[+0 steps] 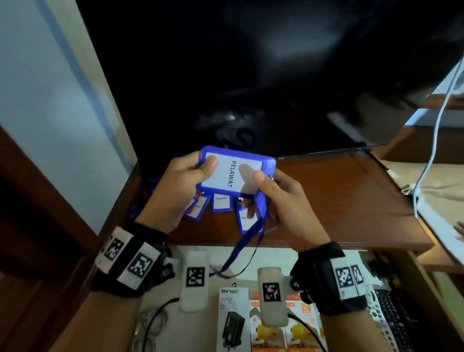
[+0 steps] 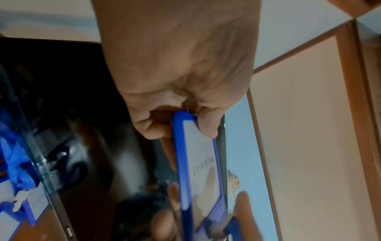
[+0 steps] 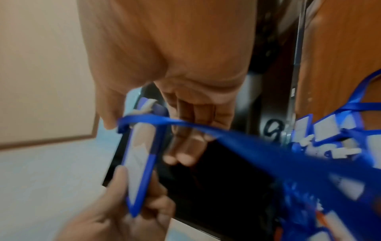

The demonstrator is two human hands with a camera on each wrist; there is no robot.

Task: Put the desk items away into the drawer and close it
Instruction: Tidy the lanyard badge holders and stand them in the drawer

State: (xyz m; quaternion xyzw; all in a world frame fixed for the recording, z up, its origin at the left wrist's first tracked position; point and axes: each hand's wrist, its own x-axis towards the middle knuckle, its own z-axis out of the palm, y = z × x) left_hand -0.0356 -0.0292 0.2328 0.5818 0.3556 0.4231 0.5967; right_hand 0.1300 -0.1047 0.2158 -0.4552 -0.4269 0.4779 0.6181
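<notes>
A blue badge holder (image 1: 235,173) with a white card reading PELAWAT is held up over the wooden desk (image 1: 343,200). My left hand (image 1: 191,174) grips its left end, thumb on the card face. My right hand (image 1: 271,186) pinches its right end, thumb in front and fingers behind. The left wrist view has the badge holder (image 2: 201,163) edge-on under my left hand (image 2: 185,97). Seen from the right wrist, the badge holder (image 3: 140,156) sits below my right hand (image 3: 185,101). Its blue lanyard (image 1: 238,252) hangs down into the open drawer (image 1: 431,301). Several more badges (image 1: 220,201) lie on the desk beneath.
A black screen (image 1: 255,71) stands behind the desk. The drawer holds a white charger box (image 1: 232,323), orange boxes (image 1: 285,343), a black keyboard (image 1: 397,318) and cables. A white cable (image 1: 437,130) hangs at the right. A wall is at the left.
</notes>
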